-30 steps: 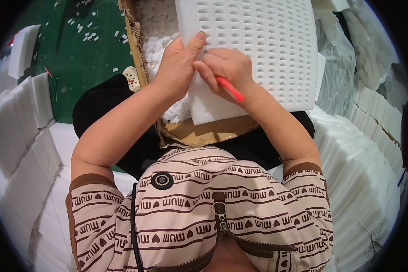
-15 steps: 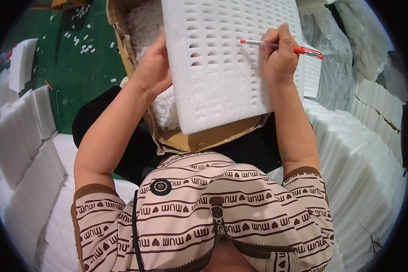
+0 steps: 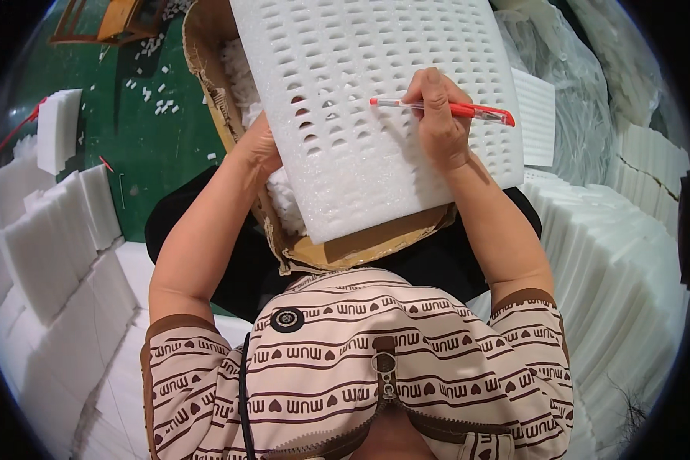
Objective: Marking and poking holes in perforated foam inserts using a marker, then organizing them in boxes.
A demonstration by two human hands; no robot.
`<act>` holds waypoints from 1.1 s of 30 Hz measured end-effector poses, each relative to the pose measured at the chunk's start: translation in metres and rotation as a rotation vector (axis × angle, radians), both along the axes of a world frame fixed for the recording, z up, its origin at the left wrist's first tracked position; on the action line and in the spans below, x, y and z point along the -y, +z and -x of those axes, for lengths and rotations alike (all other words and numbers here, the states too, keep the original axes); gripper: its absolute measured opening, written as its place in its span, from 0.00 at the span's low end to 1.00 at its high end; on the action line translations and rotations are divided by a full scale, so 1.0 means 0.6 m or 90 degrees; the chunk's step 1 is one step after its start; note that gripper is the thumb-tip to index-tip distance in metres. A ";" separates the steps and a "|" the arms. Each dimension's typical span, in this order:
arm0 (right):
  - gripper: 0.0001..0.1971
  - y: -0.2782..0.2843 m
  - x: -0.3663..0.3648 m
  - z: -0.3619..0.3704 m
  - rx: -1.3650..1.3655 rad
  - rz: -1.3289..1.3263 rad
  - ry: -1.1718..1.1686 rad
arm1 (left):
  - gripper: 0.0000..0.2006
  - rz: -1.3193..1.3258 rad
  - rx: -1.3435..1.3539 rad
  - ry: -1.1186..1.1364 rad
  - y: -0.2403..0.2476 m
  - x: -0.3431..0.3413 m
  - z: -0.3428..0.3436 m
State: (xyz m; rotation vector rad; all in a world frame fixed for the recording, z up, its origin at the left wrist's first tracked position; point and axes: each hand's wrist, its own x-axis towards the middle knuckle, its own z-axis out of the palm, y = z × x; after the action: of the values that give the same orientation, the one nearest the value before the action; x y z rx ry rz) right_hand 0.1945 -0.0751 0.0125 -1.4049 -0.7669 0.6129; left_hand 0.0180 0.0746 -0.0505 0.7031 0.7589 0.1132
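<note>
A white foam sheet (image 3: 376,201), punched with rows of half-round holes, lies tilted over an open cardboard box (image 3: 205,86). At the sheet's left edge my left hand (image 3: 261,149) holds it from beneath, its fingers hidden under the foam. A few holes near that edge show skin tone through them. My right hand (image 3: 442,126) is closed round a red pen (image 3: 475,113) with a clear barrel. The pen's red tip points left, just over the middle rows of holes. White foam scraps (image 3: 284,201) fill the box below the sheet.
Stacked white foam slabs stand at the left (image 3: 54,230) and right (image 3: 590,253). Clear plastic wrapping (image 3: 575,115) is heaped at the far right. On the green floor (image 3: 142,138) lie small foam bits; a wooden stool (image 3: 111,21) stands at the far left.
My right hand and pen have shifted left and toward me across the sheet. The left hand is now further hidden under the sheet's edge. The whole view has shifted slightly.
</note>
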 end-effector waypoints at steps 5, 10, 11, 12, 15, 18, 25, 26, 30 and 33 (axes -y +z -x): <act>0.23 0.005 -0.003 0.006 -0.013 0.002 -0.011 | 0.20 0.086 0.027 -0.014 -0.012 0.002 0.003; 0.24 0.010 -0.009 0.011 -0.010 -0.004 -0.009 | 0.25 0.029 0.053 -0.031 0.044 0.026 -0.024; 0.24 0.009 -0.010 0.012 -0.009 -0.005 -0.013 | 0.25 -0.031 0.010 0.003 0.080 0.043 -0.046; 0.25 0.008 -0.011 0.013 -0.008 -0.006 -0.016 | 0.26 -0.090 -0.032 0.037 0.109 0.057 -0.065; 0.25 0.015 -0.019 0.015 -0.024 -0.011 -0.019 | 0.26 -0.046 0.037 0.085 0.111 0.049 -0.063; 0.26 0.019 -0.027 0.016 -0.075 -0.010 -0.037 | 0.27 0.280 0.370 0.100 0.081 0.023 -0.053; 0.27 0.021 -0.027 0.006 -0.076 -0.011 -0.073 | 0.29 -0.074 0.069 0.064 0.121 0.073 -0.067; 0.27 0.021 -0.029 0.000 -0.086 -0.009 -0.098 | 0.30 -0.050 0.078 0.012 0.117 0.064 -0.060; 0.27 0.014 -0.030 -0.016 -0.100 -0.006 -0.153 | 0.30 0.058 0.130 -0.048 0.100 0.045 -0.030; 0.27 0.008 -0.032 -0.020 -0.093 -0.020 -0.148 | 0.29 0.230 0.224 0.107 0.090 0.047 -0.008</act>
State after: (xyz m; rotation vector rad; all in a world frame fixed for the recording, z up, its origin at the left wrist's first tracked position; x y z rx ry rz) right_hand 0.2064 -0.0556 0.0175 -1.3805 -0.4861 0.5133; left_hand 0.0229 0.0462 0.0036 0.2637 0.4792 0.2390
